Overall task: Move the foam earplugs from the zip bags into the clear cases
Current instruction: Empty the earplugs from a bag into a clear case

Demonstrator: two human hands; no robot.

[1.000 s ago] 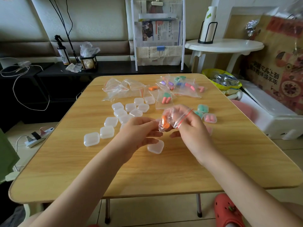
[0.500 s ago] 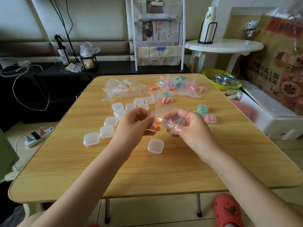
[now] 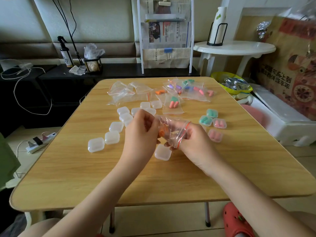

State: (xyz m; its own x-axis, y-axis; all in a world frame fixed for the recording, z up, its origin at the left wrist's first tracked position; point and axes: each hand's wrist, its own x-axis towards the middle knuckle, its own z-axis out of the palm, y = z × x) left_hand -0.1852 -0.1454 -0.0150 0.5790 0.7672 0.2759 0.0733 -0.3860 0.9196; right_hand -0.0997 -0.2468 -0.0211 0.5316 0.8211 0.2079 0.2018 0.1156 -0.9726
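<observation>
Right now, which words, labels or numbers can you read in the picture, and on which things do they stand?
Newspaper in the white rack: print too small to read.
Cardboard box at the right: large characters, seen upside down, which I cannot read with certainty.
Spray bottle: label too blurred to read.
Zip bags, clear cases, paper cups: no text visible.
</observation>
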